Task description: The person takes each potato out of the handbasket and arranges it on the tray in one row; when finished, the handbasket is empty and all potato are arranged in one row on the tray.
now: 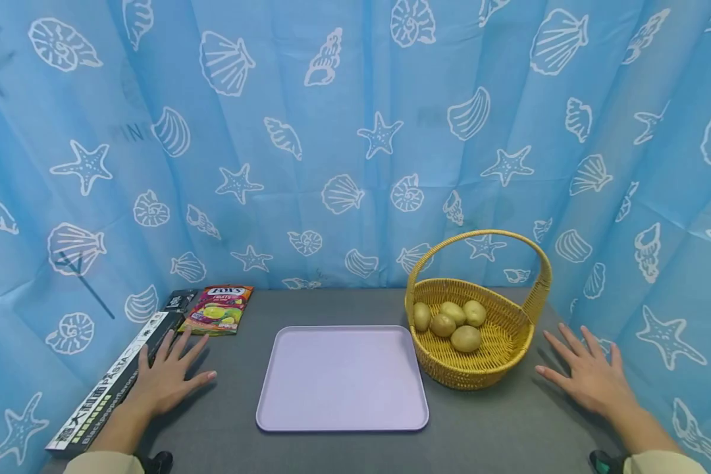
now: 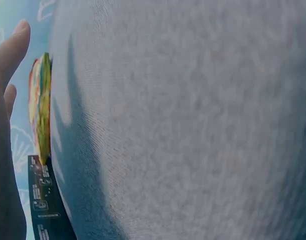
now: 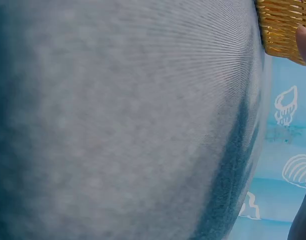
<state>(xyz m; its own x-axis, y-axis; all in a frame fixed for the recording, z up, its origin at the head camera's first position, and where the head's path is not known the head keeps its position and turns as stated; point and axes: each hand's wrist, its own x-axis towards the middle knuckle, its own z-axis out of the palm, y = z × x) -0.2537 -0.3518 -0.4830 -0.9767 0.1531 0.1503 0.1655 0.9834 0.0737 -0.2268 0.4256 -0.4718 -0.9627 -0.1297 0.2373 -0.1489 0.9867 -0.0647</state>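
fingers fan apart on the left hand (image 1: 164, 383), near a long black-and-white pasta box (image 1: 108, 390) and bright fruits packet (image 1: 219, 311), and on the right hand (image 1: 594, 376), beside a golden woven basket (image 1: 468, 378) holding five smooth, yellowish-brown potatoes (image 1: 465, 339).

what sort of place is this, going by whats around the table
Probably a staged tabletop setup rather than a working kitchen: a seashell-print curtain screens off the surroundings, and a lilac tray and a wicker basket of potatoes sit on a grey tabletop.
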